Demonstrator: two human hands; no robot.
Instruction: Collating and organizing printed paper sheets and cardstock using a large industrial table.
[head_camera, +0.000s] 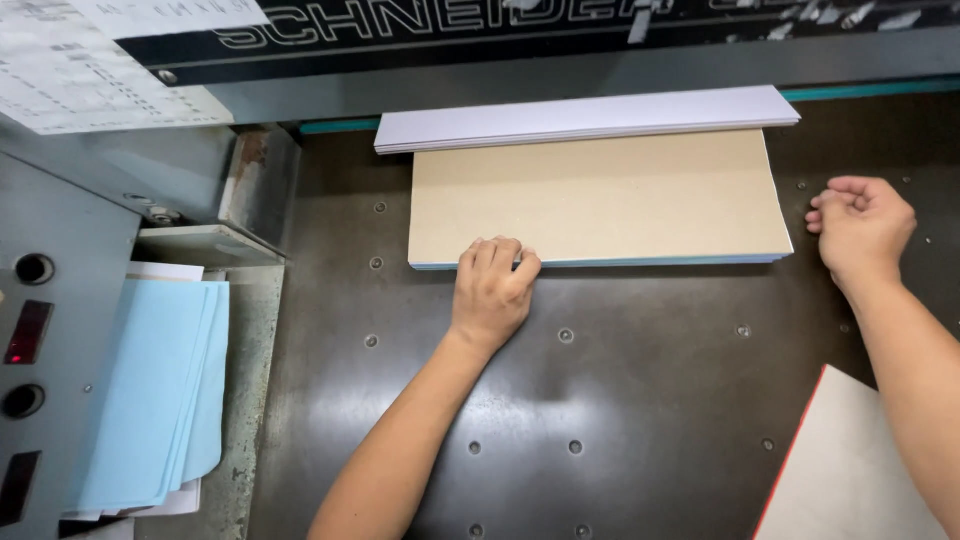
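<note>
Left hand: fingers curled over the near edge of the brown-topped paper stack, knuckles up, fingertips pressing on the edge; a resting contact more than a full grasp.
Right hand: loosely closed into a soft fist, holding nothing, resting on the worktop just beside the stack's right near corner, not quite touching it.
Stack: flat on the dark metal worktop, long edge facing the person, a thin blue line showing along its near side; far edge tucked under a slimmer white paper stack that lies against the machine's back wall.
Step in hand: judged as squaring or seating the stack, left hand steadying the front edge.
Next move calls for: an even push from both hands, so the sheets stay aligned and no corner skews.
Worktop: studded with small round inserts, otherwise bare around the hands.
Near right: corner of a pale board with red edge.
Left side: pale blue sheets piled on a ledge, beside a grey control panel with round buttons.
Above left: printed paper notices fixed to the machine.
</note>
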